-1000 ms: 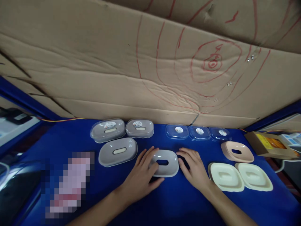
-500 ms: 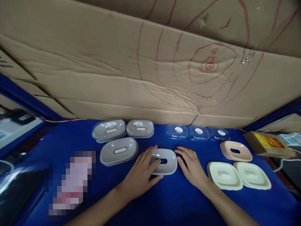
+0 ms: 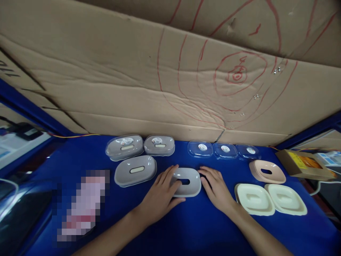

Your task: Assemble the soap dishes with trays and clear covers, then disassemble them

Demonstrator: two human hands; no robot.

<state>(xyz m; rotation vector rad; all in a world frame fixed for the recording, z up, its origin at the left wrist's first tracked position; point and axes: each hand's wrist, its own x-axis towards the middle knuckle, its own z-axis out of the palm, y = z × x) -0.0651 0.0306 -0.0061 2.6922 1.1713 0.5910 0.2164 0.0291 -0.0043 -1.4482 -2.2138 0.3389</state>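
A grey oval dish [image 3: 190, 190] with a slot in its middle lies on the blue table, between my hands. My left hand [image 3: 160, 195] rests on its left side, fingers spread, one fingertip by the slot. At the dish's right edge is my right hand [image 3: 217, 188], fingers apart and holding nothing. Another grey dish with a pale insert [image 3: 124, 175] sits to the left. Behind it stand two grey dishes under clear lids [image 3: 115, 146] [image 3: 166, 149]. Three clear lids [image 3: 200, 153] lie in a row at the back.
On the right are a pink slotted dish [image 3: 277, 172], two cream trays [image 3: 241, 192] [image 3: 301, 208] and a cardboard box [image 3: 295, 169]. A cardboard wall [image 3: 119, 78] marked with red rings rises behind the table. A pixelated area covers something at left.
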